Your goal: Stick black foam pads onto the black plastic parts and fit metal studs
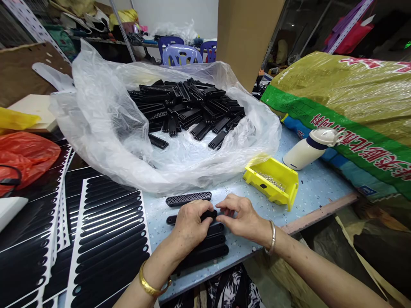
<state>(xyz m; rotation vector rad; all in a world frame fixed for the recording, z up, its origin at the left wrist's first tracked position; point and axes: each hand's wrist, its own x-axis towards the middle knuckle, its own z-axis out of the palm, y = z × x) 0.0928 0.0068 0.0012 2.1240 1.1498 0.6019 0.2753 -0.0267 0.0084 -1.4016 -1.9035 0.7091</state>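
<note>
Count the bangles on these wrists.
2: a gold bangle on the left wrist, and a silver bangle on the right wrist. Others could be hidden behind them.

Gold bangle [150, 280] on left wrist [162, 261], silver bangle [272, 238] on right wrist [261, 229].
</note>
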